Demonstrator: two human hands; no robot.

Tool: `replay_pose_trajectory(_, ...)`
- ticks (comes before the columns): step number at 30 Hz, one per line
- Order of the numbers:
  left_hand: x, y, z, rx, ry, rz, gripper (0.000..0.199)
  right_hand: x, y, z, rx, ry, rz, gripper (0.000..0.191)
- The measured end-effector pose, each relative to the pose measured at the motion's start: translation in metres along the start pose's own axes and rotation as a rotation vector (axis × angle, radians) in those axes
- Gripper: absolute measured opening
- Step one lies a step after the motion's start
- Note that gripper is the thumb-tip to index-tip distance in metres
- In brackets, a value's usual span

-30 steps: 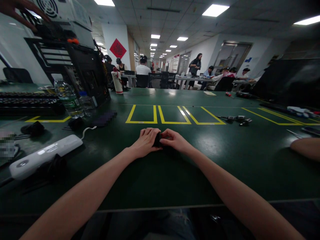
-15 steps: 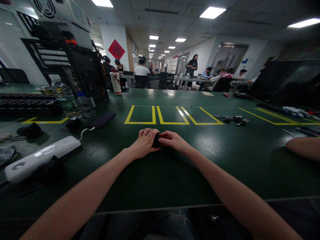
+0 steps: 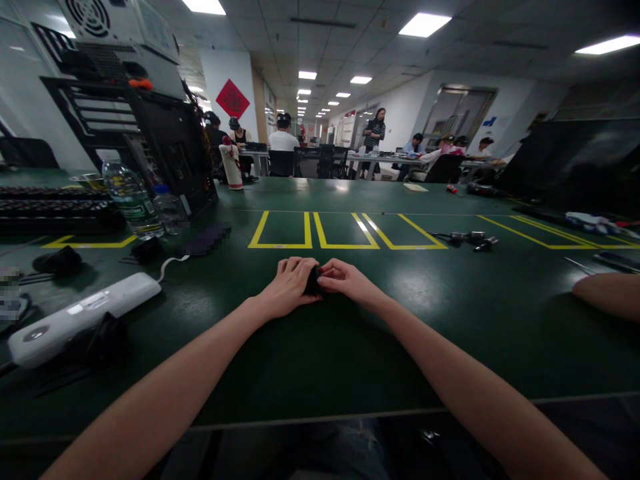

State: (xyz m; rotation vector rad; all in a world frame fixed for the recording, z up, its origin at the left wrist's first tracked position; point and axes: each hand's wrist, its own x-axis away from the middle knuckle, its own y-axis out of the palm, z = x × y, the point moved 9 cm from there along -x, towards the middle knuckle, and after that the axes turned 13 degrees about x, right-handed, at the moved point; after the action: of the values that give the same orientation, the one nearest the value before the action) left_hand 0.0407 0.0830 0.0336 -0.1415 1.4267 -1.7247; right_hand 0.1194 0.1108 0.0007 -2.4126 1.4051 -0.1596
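- Bench (image 3: 310, 373): green top; its front edge lies nearest the operator, and both forearms reach over it.
- Power strip (image 3: 90, 317): white, set at a slant on the operator's left. A dark item (image 3: 100, 340) lies just beside it; I cannot make out its type from here.
- Left hand (image 3: 290, 285): fingers curved over a small black object (image 3: 313, 283); the grip holds it.
- Right hand (image 3: 349, 283): thumb and forefinger drawn together at the object's right side. Grip narrow; whether it pinches the object, I cannot tell.
- Object position: between the two hands at the bench top, mostly covered by fingers.
- Co-worker's forearm (image 3: 610, 293): on the bench, well apart to the right.
- Tape outlines (image 3: 345, 247): yellow, on the bench beyond the hands. Metal parts (image 3: 467, 237) lie just beside the rightmost of the middle three.
- Water bottle (image 3: 127, 197): upright, left, in front of a black computer chassis (image 3: 173, 140).
- Standing person (image 3: 374, 133): striped top, across the room, near seated people.
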Motion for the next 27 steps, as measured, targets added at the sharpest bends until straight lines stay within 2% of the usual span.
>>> replay_pose_trajectory(5, 0.001, -0.001, 0.001, 0.007, 0.007, -0.002, 0.057, 0.001, -0.006, -0.005, 0.172, -0.051, 0.062, 0.027)
replay_pose_trajectory(9, 0.000, -0.001, 0.001, 0.018, 0.000, -0.003, 0.055, 0.006, -0.002, -0.018, 0.251, -0.130, 0.033, 0.024)
replay_pose_trajectory(13, 0.001, -0.001, 0.001, 0.020, -0.001, -0.005, 0.054, 0.008, 0.000, -0.021, 0.236, -0.133, 0.026, 0.023)
replay_pose_trajectory(17, 0.001, -0.002, 0.001, 0.013, 0.010, -0.002, 0.056, 0.003, -0.003, -0.017, 0.196, -0.122, 0.054, 0.019)
replay_pose_trajectory(20, 0.001, -0.001, 0.000, 0.004, 0.010, 0.003, 0.057, -0.001, -0.006, -0.012, 0.172, -0.110, 0.081, 0.022)
replay_pose_trajectory(24, 0.001, -0.001, 0.000, 0.000, 0.009, 0.000, 0.056, -0.003, -0.004, 0.002, 0.149, -0.010, 0.040, 0.031)
replay_pose_trajectory(27, 0.001, -0.001, 0.000, 0.003, 0.005, 0.001, 0.056, -0.002, -0.002, 0.000, 0.141, -0.035, 0.014, 0.029)
